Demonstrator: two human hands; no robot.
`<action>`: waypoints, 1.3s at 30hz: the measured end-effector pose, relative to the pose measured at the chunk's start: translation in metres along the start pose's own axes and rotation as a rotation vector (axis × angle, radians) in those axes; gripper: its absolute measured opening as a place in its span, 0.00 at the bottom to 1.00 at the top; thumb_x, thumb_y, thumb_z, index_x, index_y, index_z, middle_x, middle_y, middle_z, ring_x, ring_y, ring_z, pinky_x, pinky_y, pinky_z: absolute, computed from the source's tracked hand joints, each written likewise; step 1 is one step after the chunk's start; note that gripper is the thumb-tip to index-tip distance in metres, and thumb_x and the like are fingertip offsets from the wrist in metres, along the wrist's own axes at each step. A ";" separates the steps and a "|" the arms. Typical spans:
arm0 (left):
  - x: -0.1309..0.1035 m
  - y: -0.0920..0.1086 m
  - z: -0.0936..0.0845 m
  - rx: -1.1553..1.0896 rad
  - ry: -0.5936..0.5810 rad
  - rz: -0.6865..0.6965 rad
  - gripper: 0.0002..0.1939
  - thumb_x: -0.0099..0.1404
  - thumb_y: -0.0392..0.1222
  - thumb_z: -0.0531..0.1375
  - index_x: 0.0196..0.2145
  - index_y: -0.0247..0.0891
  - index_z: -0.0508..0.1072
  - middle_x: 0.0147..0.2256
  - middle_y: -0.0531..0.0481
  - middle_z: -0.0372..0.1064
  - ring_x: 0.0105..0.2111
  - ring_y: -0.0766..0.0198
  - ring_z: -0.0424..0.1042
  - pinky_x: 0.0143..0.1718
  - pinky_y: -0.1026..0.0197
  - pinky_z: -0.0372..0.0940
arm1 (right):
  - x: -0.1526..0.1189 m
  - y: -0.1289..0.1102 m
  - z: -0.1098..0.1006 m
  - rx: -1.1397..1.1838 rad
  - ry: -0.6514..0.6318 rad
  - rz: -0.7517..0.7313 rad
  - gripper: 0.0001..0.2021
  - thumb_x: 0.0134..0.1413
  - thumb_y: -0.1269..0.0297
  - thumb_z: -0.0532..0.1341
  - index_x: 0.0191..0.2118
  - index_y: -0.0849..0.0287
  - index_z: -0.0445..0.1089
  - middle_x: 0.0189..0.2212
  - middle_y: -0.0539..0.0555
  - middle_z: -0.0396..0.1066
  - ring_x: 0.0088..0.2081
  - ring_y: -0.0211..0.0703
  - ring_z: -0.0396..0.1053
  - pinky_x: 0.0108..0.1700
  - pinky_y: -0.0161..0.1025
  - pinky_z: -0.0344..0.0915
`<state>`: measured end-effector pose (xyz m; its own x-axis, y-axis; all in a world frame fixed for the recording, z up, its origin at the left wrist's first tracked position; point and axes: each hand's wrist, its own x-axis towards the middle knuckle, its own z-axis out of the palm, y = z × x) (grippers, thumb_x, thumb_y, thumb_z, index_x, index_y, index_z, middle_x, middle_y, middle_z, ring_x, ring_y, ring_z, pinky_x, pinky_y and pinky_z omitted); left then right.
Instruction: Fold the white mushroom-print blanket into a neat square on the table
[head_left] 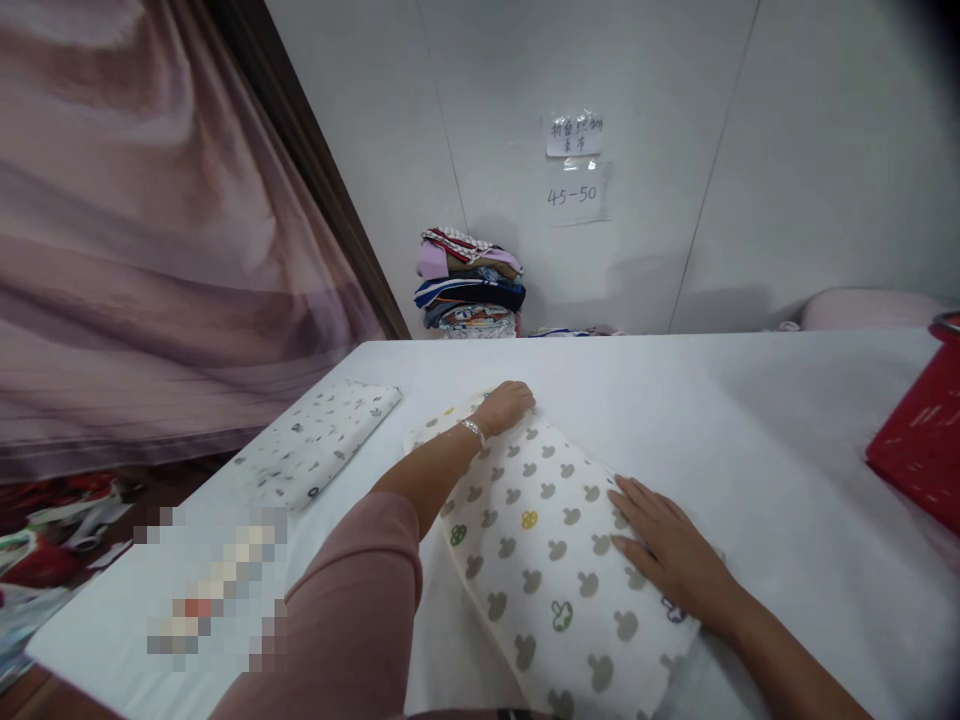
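A white cloth (pixel 555 545) printed with grey, yellow and green mushroom shapes lies slantwise across the table in front of me. My left hand (pixel 508 405), wearing a silver bracelet, is closed at the cloth's far edge; the fingertips are partly hidden, but they seem to grip the fabric. Along the right edge, my right hand (pixel 667 545) rests flat on the cloth with thumb and fingers apart. To the left of my left arm lies a folded white cloth (pixel 330 440) with small dark prints.
The white table (pixel 637 375) reaches a grey wall with handwritten paper signs (pixel 574 190). Behind its far edge rises a stack of folded fabrics (pixel 472 285). A red basket (pixel 922 430) stands at right, a pink curtain (pixel 187 250) hangs at left. One patch at lower left is pixelated.
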<state>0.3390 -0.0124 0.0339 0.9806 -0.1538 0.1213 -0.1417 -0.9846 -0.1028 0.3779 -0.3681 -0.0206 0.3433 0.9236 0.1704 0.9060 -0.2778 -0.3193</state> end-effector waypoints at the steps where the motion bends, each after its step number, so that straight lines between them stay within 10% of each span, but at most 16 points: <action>1: -0.002 0.000 -0.001 0.001 0.001 -0.006 0.11 0.62 0.32 0.49 0.35 0.39 0.70 0.38 0.45 0.68 0.45 0.59 0.63 0.48 0.56 0.56 | 0.000 0.000 0.000 0.006 0.000 0.002 0.27 0.61 0.50 0.47 0.63 0.52 0.52 0.63 0.53 0.46 0.63 0.49 0.45 0.60 0.52 0.53; 39: -0.002 0.003 -0.008 -0.049 -0.079 0.039 0.12 0.65 0.43 0.50 0.39 0.40 0.71 0.37 0.47 0.69 0.42 0.60 0.65 0.49 0.57 0.55 | 0.005 -0.003 -0.009 0.009 0.236 0.150 0.19 0.61 0.59 0.46 0.50 0.58 0.68 0.47 0.58 0.69 0.45 0.49 0.65 0.46 0.45 0.65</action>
<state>0.3359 -0.0157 0.0410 0.9816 -0.1869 0.0400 -0.1845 -0.9811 -0.0576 0.3796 -0.3651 -0.0101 0.5223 0.7853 0.3325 0.8390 -0.4034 -0.3652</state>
